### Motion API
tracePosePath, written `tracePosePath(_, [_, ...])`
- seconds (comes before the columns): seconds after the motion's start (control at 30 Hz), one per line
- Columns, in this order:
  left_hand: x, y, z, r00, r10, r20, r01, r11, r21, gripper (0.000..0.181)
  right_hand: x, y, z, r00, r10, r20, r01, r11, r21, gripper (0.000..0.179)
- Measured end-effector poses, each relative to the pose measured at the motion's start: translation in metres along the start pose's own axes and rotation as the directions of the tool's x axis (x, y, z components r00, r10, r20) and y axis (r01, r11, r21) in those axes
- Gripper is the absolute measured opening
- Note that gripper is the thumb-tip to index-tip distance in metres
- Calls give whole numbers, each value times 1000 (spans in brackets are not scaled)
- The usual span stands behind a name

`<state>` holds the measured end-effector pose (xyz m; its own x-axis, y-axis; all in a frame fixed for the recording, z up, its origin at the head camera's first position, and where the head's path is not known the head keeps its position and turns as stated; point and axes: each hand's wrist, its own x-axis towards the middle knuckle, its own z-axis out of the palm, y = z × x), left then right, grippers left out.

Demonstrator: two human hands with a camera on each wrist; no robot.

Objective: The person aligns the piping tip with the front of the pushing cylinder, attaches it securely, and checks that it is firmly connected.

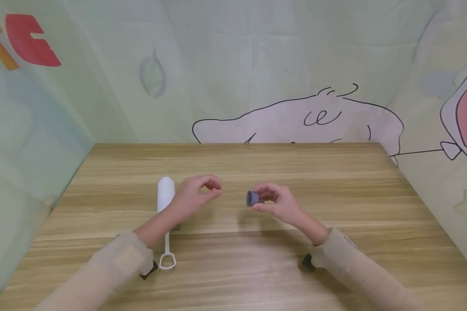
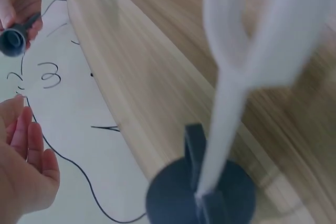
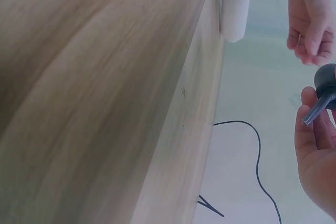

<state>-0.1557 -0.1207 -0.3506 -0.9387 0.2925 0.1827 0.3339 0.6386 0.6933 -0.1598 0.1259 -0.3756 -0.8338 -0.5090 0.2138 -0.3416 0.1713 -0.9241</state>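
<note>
My right hand (image 1: 282,205) pinches a small dark grey hollow cup-shaped nozzle (image 1: 253,198) between thumb and fingers above the table. Its round opening faces left in the head view, and a thin spout sticks out of it in the right wrist view. To the left, my left hand (image 1: 194,193) hovers with loosely bent fingers and nothing in them, apart from the nozzle. A white cylinder (image 1: 165,192) with a white rod and loop handle (image 1: 167,261) lies beside and partly behind the left forearm. Its dark grey end cap (image 2: 163,198) shows in the left wrist view.
The wood-grain table (image 1: 233,268) reaches back to a pale printed cloth (image 1: 233,77) that hangs behind and along the sides. A dark strap piece (image 1: 308,262) shows under the right sleeve.
</note>
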Motion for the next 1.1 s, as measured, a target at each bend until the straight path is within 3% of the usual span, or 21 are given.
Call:
tracePosePath(0.3, [-7, -29, -16, 996, -48, -69, 52, 997, 61, 23, -2, -2, -2, 1000, 17, -14, -17, 1000, 11, 31])
tracePosePath(0.5, [-13, -49, -27, 991, -107, -78, 114, 989, 90, 33, -2, -1, -3, 1000, 11, -17, -11, 1000, 14, 31])
tracePosePath(0.73, [-22, -67, -41, 975, -208, -81, 216, 969, 121, 43, -3, 0, -3, 1000, 11, -21, -10, 1000, 17, 31])
tracePosePath(1.1, [-31, -84, -47, 951, -286, -119, 305, 933, 189, 58, -2, 4, -6, 1000, 18, -25, -18, 1000, 16, 31])
